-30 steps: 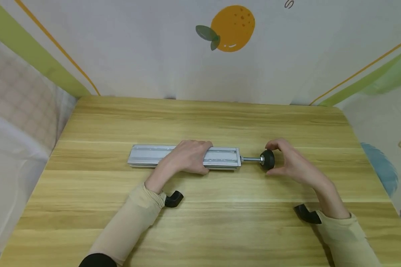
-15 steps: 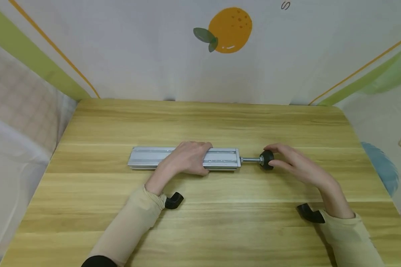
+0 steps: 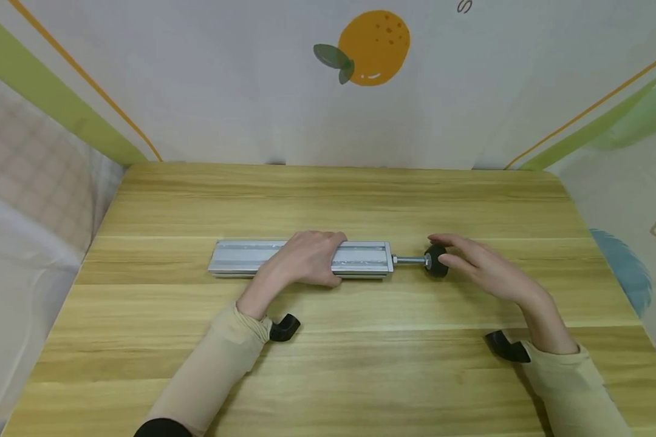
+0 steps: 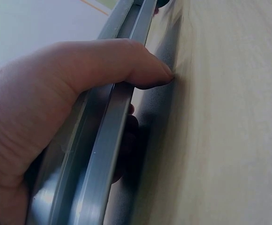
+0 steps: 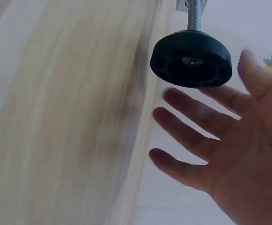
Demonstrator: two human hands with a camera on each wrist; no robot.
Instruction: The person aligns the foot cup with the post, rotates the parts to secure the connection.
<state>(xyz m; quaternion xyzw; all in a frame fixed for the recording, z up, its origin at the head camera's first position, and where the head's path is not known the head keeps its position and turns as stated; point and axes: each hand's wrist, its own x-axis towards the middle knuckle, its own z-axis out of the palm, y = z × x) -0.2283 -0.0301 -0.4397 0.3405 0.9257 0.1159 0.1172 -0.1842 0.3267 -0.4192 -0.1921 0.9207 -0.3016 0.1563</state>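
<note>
A silver aluminium profile lies crosswise in the head view, with my left hand gripping it from above near its middle. In the left wrist view, the thumb wraps over the profile, and dark fingertips show under its far side. From the profile's right end a threaded rod sticks out with a nut on it, ending in a black leveling foot. My right hand is beside this foot. The right wrist view shows its fingers fairly straight and spread around the foot, not curled on it.
The wooden table carries the work. A white cloth with a printed orange hangs behind it. Black angled pieces, the left one and the right one, stick out from the sleeves.
The right hand's fingers and thumb have shifted about the foot, with the thumb moving up from below it. The left hand and profile stay in place.
</note>
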